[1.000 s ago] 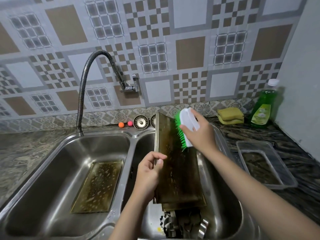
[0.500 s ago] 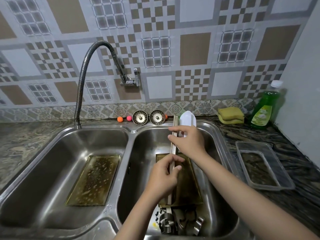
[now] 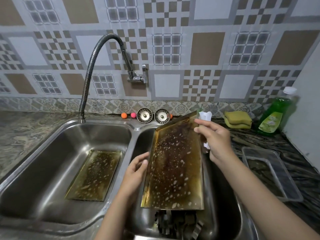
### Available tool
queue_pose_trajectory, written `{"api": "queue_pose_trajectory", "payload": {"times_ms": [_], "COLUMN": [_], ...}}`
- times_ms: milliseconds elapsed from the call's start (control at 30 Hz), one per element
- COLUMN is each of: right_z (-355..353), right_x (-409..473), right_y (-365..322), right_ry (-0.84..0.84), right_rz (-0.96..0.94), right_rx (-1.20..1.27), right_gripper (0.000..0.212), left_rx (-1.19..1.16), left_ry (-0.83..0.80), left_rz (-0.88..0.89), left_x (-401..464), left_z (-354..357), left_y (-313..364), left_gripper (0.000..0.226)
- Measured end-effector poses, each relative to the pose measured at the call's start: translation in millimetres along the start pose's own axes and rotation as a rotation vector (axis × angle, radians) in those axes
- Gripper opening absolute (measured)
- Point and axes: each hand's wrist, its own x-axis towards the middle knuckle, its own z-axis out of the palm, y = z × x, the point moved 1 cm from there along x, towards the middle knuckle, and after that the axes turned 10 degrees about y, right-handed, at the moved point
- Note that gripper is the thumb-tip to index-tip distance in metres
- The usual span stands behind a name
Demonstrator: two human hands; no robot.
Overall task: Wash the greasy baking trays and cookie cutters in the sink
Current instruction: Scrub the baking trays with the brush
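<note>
A single head-worn wide-angle view looks forward and down from close above the double sink (image 3: 69, 170), facing the tiled wall (image 3: 173, 49), with the table (image 3: 294, 153) bending at the edges.

Greasy tray (image 3: 174, 167) btwn both hands

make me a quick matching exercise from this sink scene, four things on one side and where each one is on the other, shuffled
Things:
1. flat greasy tray
2. tilted greasy tray
3. yellow sponges
4. cookie cutters

Places:
A. on the counter beside the green soap bottle
B. lying on the floor of the left basin
C. in the right basin, under the raised tray's lower edge
D. held up over the right basin between the left hand and right hand

Pairs: 1-B, 2-D, 3-A, 4-C
</note>
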Motion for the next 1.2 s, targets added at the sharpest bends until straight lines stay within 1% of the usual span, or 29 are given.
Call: {"api": "queue_pose_trajectory", "payload": {"times_ms": [67,200,333,400,500,567,600,667,700,733,800,833,967,1067,1100,1167,1200], "right_z": [3.6,15.7,24.7,24.4,17.1,7.8,3.4,-8.2,-13.0,-16.0,-19.3,-20.9,-24.5,-31.1,-33.3,-39.2,-42.4], "right_x": [-1.8,-7.0,-8.8,-7.0,-3.1,-0.7,-1.6,2.1,3.4,4.7,3.8,4.0,0.2,-1.4,-3.0,-5.2,-6.0], "right_y": [4.8,16.5,33.2,42.2,52.4,57.3,58.0,67.6,71.4,75.7,80.5,84.1,92.2,96.2,96.1,98.8,100.2], "right_ry": [-0.023,-0.068,-0.151,-0.15,-0.155,-0.135,-0.119,-0.093,-0.069,-0.05,-0.083,-0.077,-0.076,-0.083,-0.094,-0.12,-0.107], "right_rz": [0.032,0.07,0.11,0.125,0.131,0.146,0.17,0.158,0.154,0.167,0.201,0.206,0.198,0.194,0.198,0.186,0.171], "right_rx": [0.026,0.063,0.054,0.029,-0.017,-0.031,-0.033,-0.077,-0.093,-0.111,-0.104,-0.12,-0.184,-0.22,-0.222,-0.263,-0.287], "right_gripper": [0.028,0.027,0.019,0.014,0.011,0.008,0.002,0.039,0.049,0.042,0.012,0.006,0.003,0.004,0.013,0.051,0.063], "left_rx": [-0.136,-0.283,-0.335,-0.299,-0.259,-0.181,-0.113,0.011,0.073,0.162,0.367,0.434,0.574,0.605,0.599,0.602,0.604], "left_ry": [-0.075,-0.047,0.07,0.149,0.283,0.419,0.495,0.605,0.643,0.673,0.709,0.706,0.58,0.533,0.524,0.513,0.498], "left_rz": [-0.096,-0.118,-0.128,-0.104,-0.034,0.007,0.004,-0.007,0.005,0.025,0.064,0.076,0.075,0.027,0.024,-0.003,-0.028], "left_x": [-3.8,-4.8,3.9,13.3,29.1,40.3,47.0,60.9,68.4,76.4,91.7,98.6,125.3,135.8,137.9,142.0,143.7], "left_z": [-9.7,-25.0,-50.3,-74.5,-121.7,-157.5,-177.1,-213.5,-228.4,-240.5,-255.0,-258.4,-265.3,-259.7,-256.7,-252.3,-251.3], "left_y": [0.8,-7.3,-9.6,-9.2,-1.3,7.1,9.8,13.4,13.6,12.2,6.3,2.5,-20.6,-36.9,-40.8,-46.8,-49.2], "left_gripper": [0.027,0.034,0.029,0.029,0.029,0.031,0.032,0.034,0.034,0.033,0.03,0.03,0.03,0.029,0.029,0.028,0.028]}}
